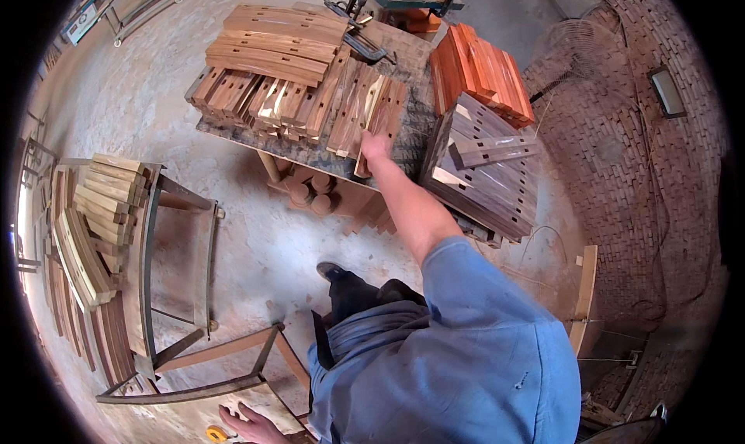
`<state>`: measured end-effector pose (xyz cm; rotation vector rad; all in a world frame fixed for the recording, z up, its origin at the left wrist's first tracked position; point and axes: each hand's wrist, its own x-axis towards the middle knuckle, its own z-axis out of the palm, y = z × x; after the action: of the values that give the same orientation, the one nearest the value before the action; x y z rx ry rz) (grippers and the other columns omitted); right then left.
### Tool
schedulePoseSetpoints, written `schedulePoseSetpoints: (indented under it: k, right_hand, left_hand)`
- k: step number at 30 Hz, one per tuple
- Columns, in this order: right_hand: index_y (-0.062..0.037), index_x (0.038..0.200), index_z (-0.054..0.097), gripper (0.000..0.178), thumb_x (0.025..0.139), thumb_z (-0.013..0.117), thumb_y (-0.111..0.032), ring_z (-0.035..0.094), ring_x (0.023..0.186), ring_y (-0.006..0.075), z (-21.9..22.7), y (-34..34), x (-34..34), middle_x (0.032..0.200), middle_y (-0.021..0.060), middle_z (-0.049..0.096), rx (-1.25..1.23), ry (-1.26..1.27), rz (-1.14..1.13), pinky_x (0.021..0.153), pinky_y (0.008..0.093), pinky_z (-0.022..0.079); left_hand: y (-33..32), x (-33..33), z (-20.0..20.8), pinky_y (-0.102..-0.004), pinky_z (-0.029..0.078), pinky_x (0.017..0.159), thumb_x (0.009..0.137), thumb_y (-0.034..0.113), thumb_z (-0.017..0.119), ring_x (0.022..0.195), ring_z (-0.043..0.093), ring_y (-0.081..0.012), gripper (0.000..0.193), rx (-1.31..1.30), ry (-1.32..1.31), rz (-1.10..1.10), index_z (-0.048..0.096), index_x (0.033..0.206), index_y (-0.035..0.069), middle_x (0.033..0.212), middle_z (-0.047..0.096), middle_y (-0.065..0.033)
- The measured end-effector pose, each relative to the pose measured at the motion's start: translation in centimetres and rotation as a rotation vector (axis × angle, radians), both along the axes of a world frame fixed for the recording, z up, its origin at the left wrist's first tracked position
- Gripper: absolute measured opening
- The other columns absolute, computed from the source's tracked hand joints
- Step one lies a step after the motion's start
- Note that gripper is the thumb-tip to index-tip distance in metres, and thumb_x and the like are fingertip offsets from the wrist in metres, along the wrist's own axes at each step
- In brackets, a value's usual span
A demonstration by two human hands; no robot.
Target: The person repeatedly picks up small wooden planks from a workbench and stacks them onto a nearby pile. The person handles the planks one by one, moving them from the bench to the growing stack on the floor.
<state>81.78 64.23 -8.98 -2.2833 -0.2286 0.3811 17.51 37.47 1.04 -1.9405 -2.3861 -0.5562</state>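
Observation:
My right hand (375, 147) is stretched forward over the worktable, its fingers closed round the near end of a reddish-brown wooden slat (386, 114). That slat lies at the right end of a row of similar slats (291, 107) with small dark slots cut in them. Several longer slats (268, 44) lie crosswise on top of the row. At the lower left, my left hand (254, 426) has its fingers apart and holds nothing. It hovers over or rests on a pale board surface (194, 413), close to a yellow tape measure (216, 434).
Right of the row stand a stack of dark slotted slats (485, 172) and an orange-red stack (481, 76). Metal clamps (361, 37) lie at the table's back. A rack (143, 266) of wood pieces stands left. A brick wall (644, 157) and fan (574, 48) are at right.

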Motion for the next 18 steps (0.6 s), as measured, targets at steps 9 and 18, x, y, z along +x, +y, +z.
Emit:
schedulePoseSetpoints:
  k: [9,18]
  right_hand:
    - [0.0051,0.118,0.065,0.054,0.089,0.059,-0.04,0.059,0.118,0.0402,-2.8,5.8,7.4,0.123,0.028,0.062,-0.312,-0.015,0.085,0.101,0.0462,0.046]
    - [-0.0155,0.114,0.069,0.035,0.098,0.049,-0.039,0.067,0.098,0.0254,0.2,4.3,2.6,0.109,0.0066,0.07,-1.306,-0.805,1.113,0.074,0.0419,0.054]
  left_hand:
    - [-1.3,3.3,2.5,-0.0432,0.053,0.088,0.094,0.028,0.067,0.107,0.061,-0.0383,0.048,-0.127,0.127,0.156,0.055,0.128,-0.004,0.119,0.061,-0.0231]
    - [-8.7,1.0,-1.5,-0.0442,0.044,0.103,0.086,0.004,0.064,0.122,0.053,-0.0377,0.054,-0.249,-0.152,0.634,0.048,0.137,0.001,0.129,0.055,-0.0214]
